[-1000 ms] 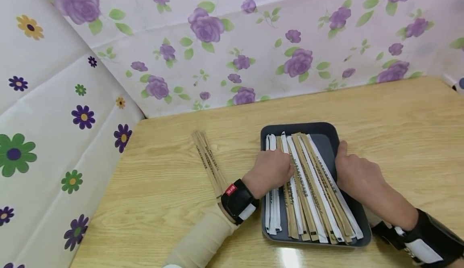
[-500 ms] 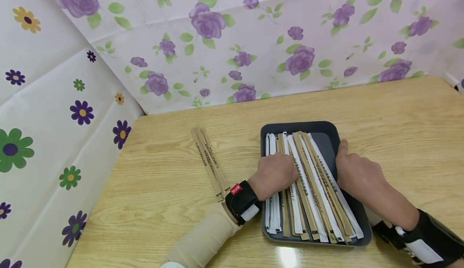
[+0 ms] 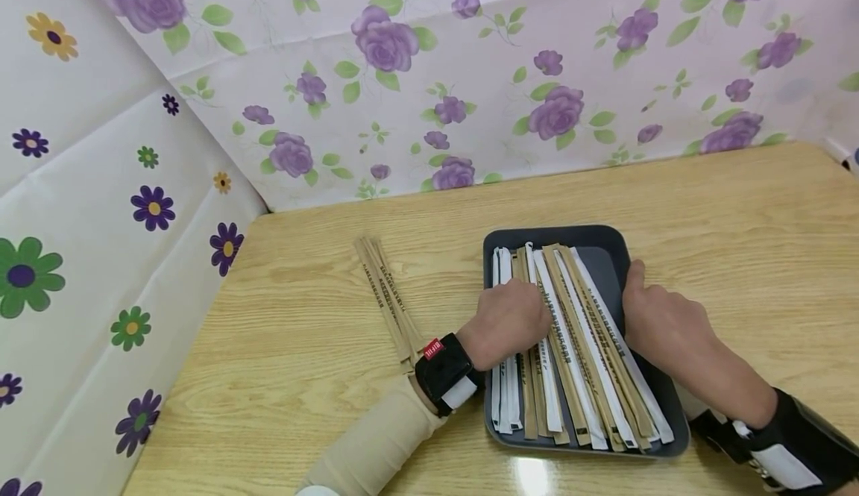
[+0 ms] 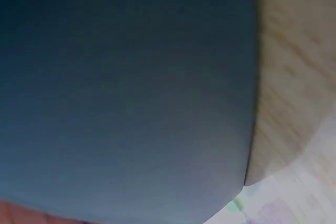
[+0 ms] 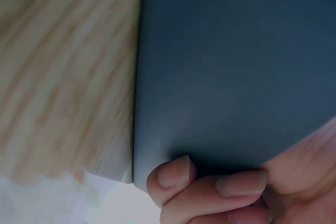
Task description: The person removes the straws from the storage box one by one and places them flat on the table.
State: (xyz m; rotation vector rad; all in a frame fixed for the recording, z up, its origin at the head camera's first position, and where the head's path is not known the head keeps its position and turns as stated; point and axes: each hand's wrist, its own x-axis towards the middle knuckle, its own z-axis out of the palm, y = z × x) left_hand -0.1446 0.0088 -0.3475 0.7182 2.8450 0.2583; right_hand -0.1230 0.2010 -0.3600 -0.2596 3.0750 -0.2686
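Paper-wrapped sticks (image 3: 567, 347), white and brown with dark print, lie side by side in a dark tray (image 3: 600, 265) on the right part of the wooden table (image 3: 302, 317) in the head view. The left hand (image 3: 508, 324) reaches over them from the left, knuckles up; its fingers are hidden beneath it, so I cannot tell whether they pinch a stick. Compared with 1 second ago, it sits slightly farther right, and the brown near ends showing on its near side have shifted left; since 0.5 seconds ago it has hardly moved. The right hand (image 3: 664, 324) lies along the tray's right wall, thumb straight and pointing to the far side, as in both earlier frames. Left of the tray, a narrow brown bundle (image 3: 385, 294) lies in the same place, its near end beside the left wrist.

In the left wrist view, the tray's outer wall fills most of the frame; a strip of hand shows at the bottom left, too little to tell its fingers.

In the right wrist view, 3 curled fingers show, close together, gripping at the tray's outer wall.
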